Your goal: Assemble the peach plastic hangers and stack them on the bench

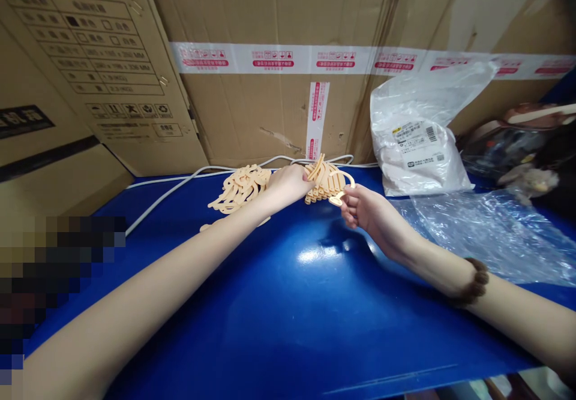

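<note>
My right hand (pixel 373 215) pinches a curved, hook-shaped beige piece (pixel 351 178) with a flat rounded end, held over the blue table. My left hand (pixel 291 184) reaches to the back of the table with its fingers curled. Thin beige strips (pixel 318 167) stand up at its fingertips and seem to be in its grip, though the fingers are partly hidden. Between the hands lies a row of similar flat beige pieces (pixel 321 191), packed closely together. Left of my left hand is a loose pile of curvy, cut-out beige pieces (pixel 243 185), partly covered by my forearm.
Large cardboard boxes (pixel 270 10) wall off the back and left. A white cable (pixel 171 189) runs along the table's rear. At right stand a filled white plastic bag (pixel 418 142) with a label and a flat clear plastic sheet (pixel 486 232). The table (pixel 288 328) is glossy blue.
</note>
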The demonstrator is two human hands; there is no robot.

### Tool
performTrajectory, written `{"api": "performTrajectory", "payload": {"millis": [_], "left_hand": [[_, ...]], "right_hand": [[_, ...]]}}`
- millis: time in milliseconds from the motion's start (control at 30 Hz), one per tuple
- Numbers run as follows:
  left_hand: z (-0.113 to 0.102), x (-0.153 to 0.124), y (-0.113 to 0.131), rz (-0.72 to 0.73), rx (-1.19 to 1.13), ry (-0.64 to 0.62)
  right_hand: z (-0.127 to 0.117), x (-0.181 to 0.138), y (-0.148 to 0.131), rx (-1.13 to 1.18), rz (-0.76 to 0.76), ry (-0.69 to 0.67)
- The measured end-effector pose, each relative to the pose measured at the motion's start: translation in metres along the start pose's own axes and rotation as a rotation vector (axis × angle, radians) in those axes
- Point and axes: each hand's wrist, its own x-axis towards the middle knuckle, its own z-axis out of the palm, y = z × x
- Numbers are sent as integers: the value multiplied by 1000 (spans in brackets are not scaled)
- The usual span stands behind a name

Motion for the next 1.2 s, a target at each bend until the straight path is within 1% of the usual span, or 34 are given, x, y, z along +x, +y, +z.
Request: {"api": "performTrajectory", "payload": {"millis": [167,400,533,667,733,800,900,967,1067,1133,1167,1200], "left_hand": [[-1,4,-2,-5,26,45],[4,21,-8,-30,18,-9],[2,26,-9,-46,-61,-27],[-7,21,-10,-102,-220,12],[-14,10,-11,-124,-337,20],[-22,-6,-12,-128,-470,-7],[-29,-37,-14,-117,-658,-98],[-31,-59,-14,-145,-750,-155],[-27,-88,-17,-178,-820,-233],[-24,-103,-21,-179,-833,-267],[-22,-109,-23,-154,-831,-269],[-21,-113,-26,-98,-813,-257]], "right_hand": [[0,1,0,-11,0,-9],[1,0,0,-8,-1,-24],[1,-1,0,2,-2,-21],[0,0,2,12,-2,-25],[0,0,3,16,0,-32],[0,0,4,19,5,-39],[0,0,5,24,22,-45],[1,0,6,28,32,-48],[3,0,8,33,36,-54],[4,-1,8,35,34,-65],[5,-1,8,28,25,-80],[5,-2,8,13,6,-101]]}}
